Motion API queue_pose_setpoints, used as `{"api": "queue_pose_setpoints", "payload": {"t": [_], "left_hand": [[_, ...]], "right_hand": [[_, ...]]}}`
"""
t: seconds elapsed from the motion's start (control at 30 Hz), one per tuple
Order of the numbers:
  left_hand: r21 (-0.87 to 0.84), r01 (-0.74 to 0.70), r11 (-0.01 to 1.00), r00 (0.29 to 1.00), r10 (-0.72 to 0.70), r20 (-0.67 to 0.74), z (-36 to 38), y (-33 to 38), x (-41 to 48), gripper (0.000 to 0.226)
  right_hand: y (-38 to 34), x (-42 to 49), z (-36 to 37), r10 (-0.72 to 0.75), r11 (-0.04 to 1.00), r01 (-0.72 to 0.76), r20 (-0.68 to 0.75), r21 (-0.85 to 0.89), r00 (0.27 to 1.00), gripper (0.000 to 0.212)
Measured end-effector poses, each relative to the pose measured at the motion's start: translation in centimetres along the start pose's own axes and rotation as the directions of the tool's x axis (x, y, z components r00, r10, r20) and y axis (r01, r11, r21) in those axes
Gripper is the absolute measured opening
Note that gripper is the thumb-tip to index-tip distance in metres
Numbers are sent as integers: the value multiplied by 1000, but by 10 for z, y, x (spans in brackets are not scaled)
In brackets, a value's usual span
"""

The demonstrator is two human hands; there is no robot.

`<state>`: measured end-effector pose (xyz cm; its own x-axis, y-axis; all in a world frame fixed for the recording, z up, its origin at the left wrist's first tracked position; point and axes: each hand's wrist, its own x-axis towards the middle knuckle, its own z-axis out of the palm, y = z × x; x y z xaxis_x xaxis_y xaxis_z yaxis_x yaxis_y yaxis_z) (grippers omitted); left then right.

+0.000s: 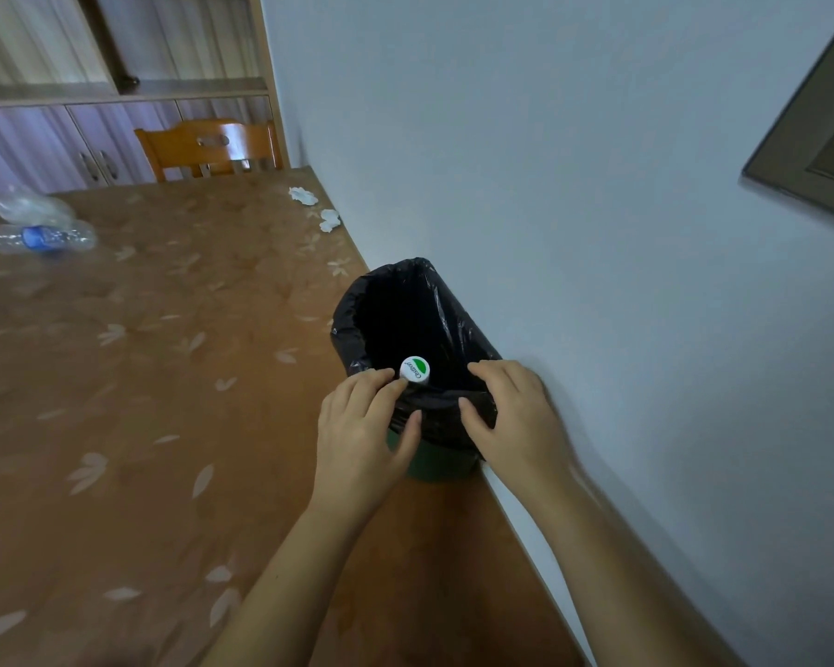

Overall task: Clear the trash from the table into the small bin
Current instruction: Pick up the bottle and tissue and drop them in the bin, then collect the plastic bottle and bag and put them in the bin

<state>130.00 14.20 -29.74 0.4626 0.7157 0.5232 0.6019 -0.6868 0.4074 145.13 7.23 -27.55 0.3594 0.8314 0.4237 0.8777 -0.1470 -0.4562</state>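
A small green bin [434, 466] lined with a black bag [405, 310] stands on the brown table [164, 377] against the wall. My left hand [362, 435] is at the bin's near rim, and its fingertips hold a white bottle cap [415, 368] with a green mark over the opening. My right hand [511, 411] grips the bag's folded edge at the near right rim. Two crumpled white tissues [303, 195] [329, 220] lie at the table's far right edge. Two clear plastic bottles [39, 238] [27, 204] lie at the far left.
A wooden chair [208, 146] stands behind the table's far edge, with a cabinet [68, 137] beyond it. The pale wall [598, 233] runs along the table's right side, touching the bin. A dark frame [819, 127] hangs at the upper right.
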Motion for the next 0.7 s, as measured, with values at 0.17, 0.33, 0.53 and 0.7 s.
{"api": "queue_pose_setpoints", "payload": {"t": [0.17,0.33,0.53,0.7], "left_hand": [[49,-31,998,999,33,-27,-17,11,-20,36],[99,-47,994,997,54,-61,-46,19,-54,34],[121,-64,991,997,69,-38,-91,25,-112,33],[136,-36,990,999,40,-22,-122,24,-165,33]], "right_hand": [[-19,-28,-15,-28,998,26,-43,-53,999,34],[-48,-68,-32,-46,998,43,-52,-56,998,41],[-92,-131,-41,-56,990,52,-27,-132,998,43],[-122,-175,-41,-73,986,75,20,-147,997,43]]}}
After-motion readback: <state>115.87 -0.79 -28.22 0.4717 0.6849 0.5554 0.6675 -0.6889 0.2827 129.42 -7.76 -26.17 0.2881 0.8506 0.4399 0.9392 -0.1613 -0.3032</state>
